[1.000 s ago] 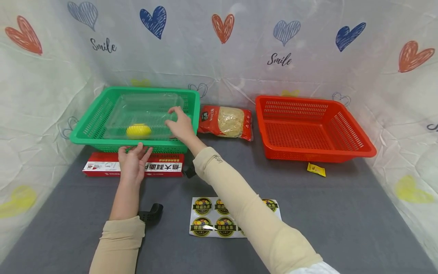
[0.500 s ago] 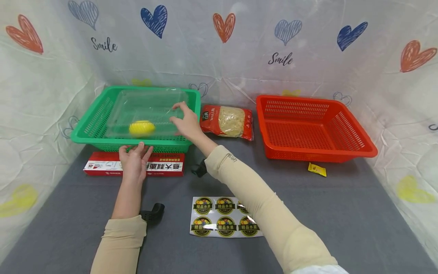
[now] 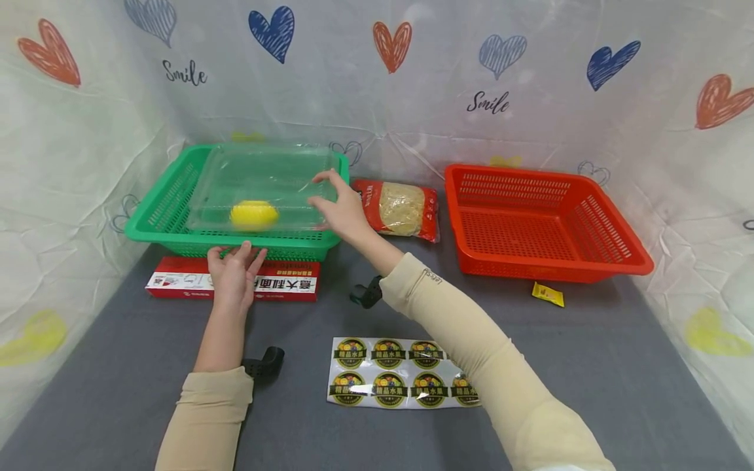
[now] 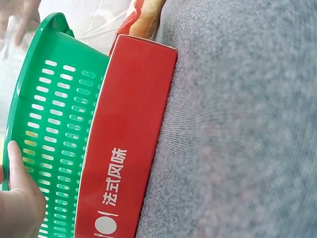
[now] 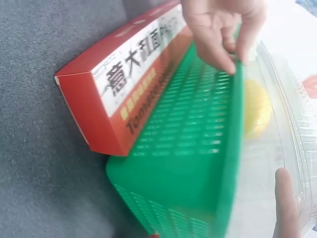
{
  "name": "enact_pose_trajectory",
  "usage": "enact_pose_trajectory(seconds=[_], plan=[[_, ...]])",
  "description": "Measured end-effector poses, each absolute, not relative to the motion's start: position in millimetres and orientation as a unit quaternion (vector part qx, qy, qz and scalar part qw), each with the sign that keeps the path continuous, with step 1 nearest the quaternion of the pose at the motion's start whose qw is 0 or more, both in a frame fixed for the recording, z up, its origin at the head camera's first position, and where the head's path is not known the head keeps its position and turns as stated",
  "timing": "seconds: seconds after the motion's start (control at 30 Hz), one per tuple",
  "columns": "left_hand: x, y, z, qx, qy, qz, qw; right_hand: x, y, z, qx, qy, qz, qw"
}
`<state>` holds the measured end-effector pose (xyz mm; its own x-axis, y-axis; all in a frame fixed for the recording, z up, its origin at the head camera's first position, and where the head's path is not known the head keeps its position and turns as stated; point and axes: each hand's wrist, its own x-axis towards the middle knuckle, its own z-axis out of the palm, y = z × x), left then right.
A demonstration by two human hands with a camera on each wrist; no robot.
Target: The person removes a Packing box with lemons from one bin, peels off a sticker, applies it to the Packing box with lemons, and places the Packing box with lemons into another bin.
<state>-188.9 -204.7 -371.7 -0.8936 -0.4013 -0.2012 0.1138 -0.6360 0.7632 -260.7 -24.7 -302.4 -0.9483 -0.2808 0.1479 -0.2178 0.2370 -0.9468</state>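
Note:
My right hand (image 3: 344, 210) grips the right end of a clear plastic box (image 3: 294, 167), its thumb and fingers curved around that end. A yellow rounded thing, lemon-like (image 3: 254, 214), shows through the plastic and moves along with the box. The box stands at the level of the green basket's rim (image 3: 265, 246), overlapping the basket in the head view. At the basket's front rim my left hand (image 3: 232, 271) pinches the edge between thumb and fingers. From the right wrist, the left fingertips (image 5: 225, 64) show right on that rim, beside the yellow thing.
A red and white pasta box (image 3: 288, 282) lies against the basket's front. To the right are a red noodle bag (image 3: 402, 208), a red basket (image 3: 550, 267) and a small yellow packet (image 3: 548, 294). A sheet of round stickers (image 3: 389, 373) lies near the front.
My right hand has raised the clear box and brought it slightly to the right, with the yellow thing in it. My left hand stays at the green basket's front rim.

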Motion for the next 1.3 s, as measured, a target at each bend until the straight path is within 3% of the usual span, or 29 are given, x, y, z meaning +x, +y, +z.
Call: enact_pose_trajectory(seconds=[0.17,0.57,0.9,1.3], plan=[[-189.2,-203.7,-371.7,0.178,-0.404,-0.886,0.144,-254.3,-12.2,-292.5,-0.152,0.753,-0.64,0.033],[-189.3,-203.8,-372.5,0.172,-0.401,-0.888,0.147,-233.0,20.7,-274.7,-0.177,0.82,-0.542,-0.048],[-188.9,-204.4,-373.1,0.163,-0.405,-0.886,0.156,-215.5,47.0,-267.3,-0.178,0.795,-0.579,-0.013],[-189.9,-204.5,-375.1,0.159,-0.416,-0.88,0.165,-199.6,84.1,-270.5,-0.164,0.815,-0.555,-0.024]])
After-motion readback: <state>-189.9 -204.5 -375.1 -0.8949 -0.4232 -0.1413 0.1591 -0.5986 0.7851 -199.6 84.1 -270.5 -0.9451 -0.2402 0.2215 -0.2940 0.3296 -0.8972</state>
